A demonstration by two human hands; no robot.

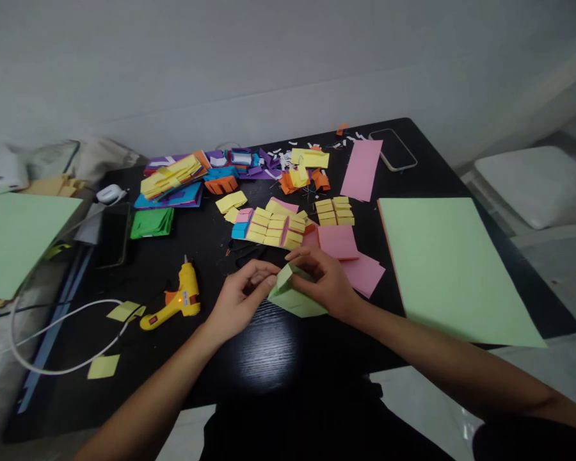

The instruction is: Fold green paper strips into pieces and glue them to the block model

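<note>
Both my hands meet over the middle of a black table (269, 352). Between them is a folded piece of light green paper (295, 298). My left hand (240, 298) pinches its left side with the fingertips. My right hand (324, 282) curls over the top and right side of the paper, fingers closed on it. Just behind my hands lie rows of small folded yellow paper pieces (273, 229) with a few pink and blue ones among them.
A yellow glue gun (175, 302) with a white cord (52, 333) lies to the left. Large green sheets (454, 269) lie right. Pink sheets (360, 169), a phone (392, 149) and piles of coloured paper scraps (177, 182) fill the far side.
</note>
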